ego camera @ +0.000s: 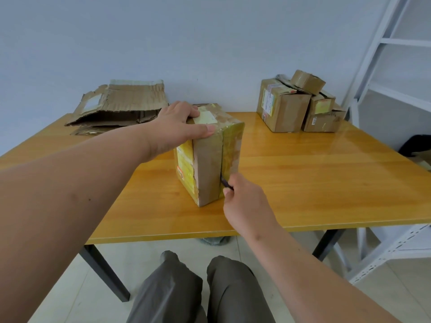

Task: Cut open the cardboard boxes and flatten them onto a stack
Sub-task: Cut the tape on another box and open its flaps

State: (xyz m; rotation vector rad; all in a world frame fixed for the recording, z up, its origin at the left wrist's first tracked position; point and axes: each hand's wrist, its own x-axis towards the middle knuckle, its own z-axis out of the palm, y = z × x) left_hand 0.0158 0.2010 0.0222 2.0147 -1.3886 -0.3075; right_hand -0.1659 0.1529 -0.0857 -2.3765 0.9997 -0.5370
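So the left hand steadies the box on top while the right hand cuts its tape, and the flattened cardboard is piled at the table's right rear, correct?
Not quite. The head view shows the flattened cardboard at the table's left rear; uncut boxes sit at the right rear. The rest holds: left hand steadies the box, right hand cuts.

Wooden table (303, 183): taped box (210, 157) upright at ctr, flattened cardboard (121, 108) far left, approx. four boxes (300, 106) far right.

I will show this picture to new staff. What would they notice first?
First the box standing at the table's centre: the left hand holds its top while the right hand works a blade into its front seam. Then flattened cardboard back left, and stacked boxes back right.
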